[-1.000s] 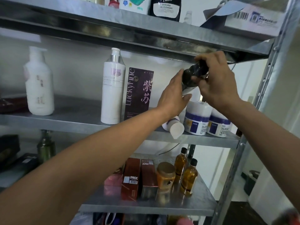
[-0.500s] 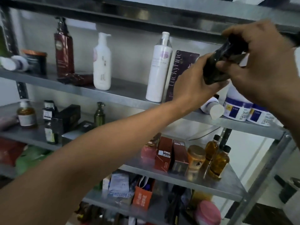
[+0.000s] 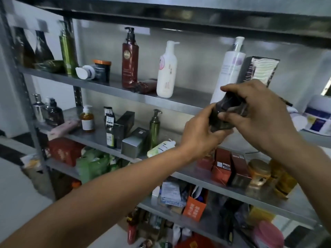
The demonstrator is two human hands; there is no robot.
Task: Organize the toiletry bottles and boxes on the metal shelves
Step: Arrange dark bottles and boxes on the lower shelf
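Note:
Both hands hold one dark bottle [image 3: 226, 111] in the air in front of the metal shelves [image 3: 186, 102]. My left hand [image 3: 200, 133] grips its lower end from below. My right hand [image 3: 258, 111] wraps its upper end from the right. Most of the bottle is hidden by fingers. Behind it on the shelf stand a tall white bottle [image 3: 231, 68] and a dark purple box [image 3: 259, 70]. Further left are a white pump bottle [image 3: 166, 72] and a dark red pump bottle [image 3: 130, 59].
White jars [image 3: 317, 120] sit at the right end of that shelf. The shelf below carries a green pump bottle [image 3: 154, 129], dark boxes [image 3: 123, 127], red boxes [image 3: 223, 167] and amber jars [image 3: 259, 174]. Lower shelves are crowded with bags and packets. A steel upright [image 3: 26, 97] stands at left.
The view has swung left and down, showing more of the left shelves. Both hands have come down from under the top shelf, still holding the dark bottle.

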